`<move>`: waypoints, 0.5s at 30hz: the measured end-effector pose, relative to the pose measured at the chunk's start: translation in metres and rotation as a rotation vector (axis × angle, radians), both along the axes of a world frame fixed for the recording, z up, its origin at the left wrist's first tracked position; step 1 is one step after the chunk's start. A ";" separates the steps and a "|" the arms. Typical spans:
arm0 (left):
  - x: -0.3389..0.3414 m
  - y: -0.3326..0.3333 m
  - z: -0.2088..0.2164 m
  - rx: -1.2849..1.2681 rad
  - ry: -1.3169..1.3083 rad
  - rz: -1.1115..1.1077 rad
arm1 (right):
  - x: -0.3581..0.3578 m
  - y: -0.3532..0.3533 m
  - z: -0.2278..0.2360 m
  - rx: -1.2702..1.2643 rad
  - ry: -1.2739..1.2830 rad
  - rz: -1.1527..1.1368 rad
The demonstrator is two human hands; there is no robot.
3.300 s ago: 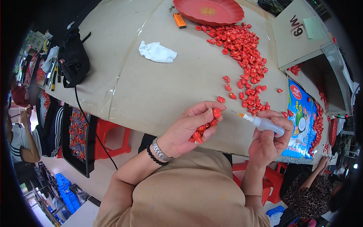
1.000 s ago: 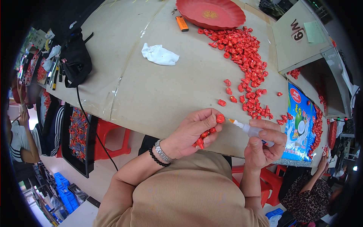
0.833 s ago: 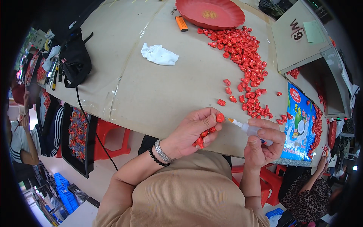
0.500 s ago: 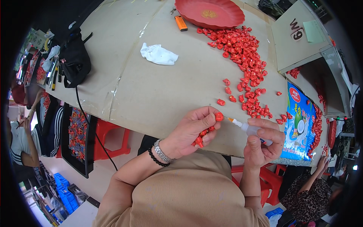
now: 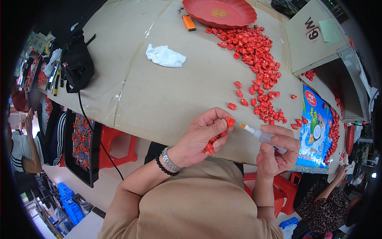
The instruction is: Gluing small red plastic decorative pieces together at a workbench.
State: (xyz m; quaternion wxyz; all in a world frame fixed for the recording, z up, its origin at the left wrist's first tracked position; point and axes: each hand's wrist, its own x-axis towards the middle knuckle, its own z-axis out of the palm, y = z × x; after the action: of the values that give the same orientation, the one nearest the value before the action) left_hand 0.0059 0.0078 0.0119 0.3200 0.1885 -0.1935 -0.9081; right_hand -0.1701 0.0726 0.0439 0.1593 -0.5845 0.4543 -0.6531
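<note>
Head view: the left hand (image 5: 201, 137) is seen closed around a clutch of small red pieces, and one small red cap (image 5: 229, 121) is pinched between its thumb and fingertips at the near edge of the table (image 5: 159, 99); a metal watch and a dark bead bracelet (image 5: 165, 169) are worn on that wrist; the right hand (image 5: 276, 153) is clamped on a small clear glue bottle (image 5: 262, 136), whose orange-tipped nozzle is pointed left at the pinched cap, with the tip just beside it; whether the tip touches cannot be told; the two hands are held close together but apart, just above the near table edge. A long scatter of red caps (image 5: 254, 51) is spread from the far right of the table towards the hands; a red tray (image 5: 223, 12) is set at the far edge, with an orange lighter (image 5: 188, 22) just left of it; a crumpled white cloth (image 5: 165, 55) is laid further left; a black bag (image 5: 77, 59) is placed at the far left; a blue printed packet (image 5: 316, 127) is laid at the near right, beside a grey box (image 5: 322, 40); red stools (image 5: 115, 147) are seen under the table.
</note>
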 end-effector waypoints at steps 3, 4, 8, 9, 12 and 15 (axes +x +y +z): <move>0.000 0.000 0.000 0.004 -0.005 0.005 | -0.001 0.001 -0.001 0.006 0.011 -0.002; 0.000 0.000 0.000 0.005 -0.007 0.008 | -0.001 0.001 -0.002 0.008 0.013 -0.003; -0.001 0.000 -0.001 -0.015 0.004 0.019 | 0.000 0.002 -0.001 -0.004 0.006 0.000; -0.001 0.000 0.000 -0.015 0.004 0.022 | 0.000 0.002 0.000 -0.005 -0.005 0.002; -0.002 0.000 0.000 -0.021 0.001 0.029 | 0.001 0.004 0.000 -0.002 -0.020 0.004; -0.002 0.000 0.001 -0.020 -0.004 0.034 | 0.001 0.004 0.000 0.002 -0.010 0.006</move>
State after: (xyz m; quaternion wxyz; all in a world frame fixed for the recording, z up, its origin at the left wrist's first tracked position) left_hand 0.0042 0.0080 0.0130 0.3369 0.1905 -0.1999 -0.9001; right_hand -0.1690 0.0763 0.0435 0.1642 -0.5826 0.4524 -0.6550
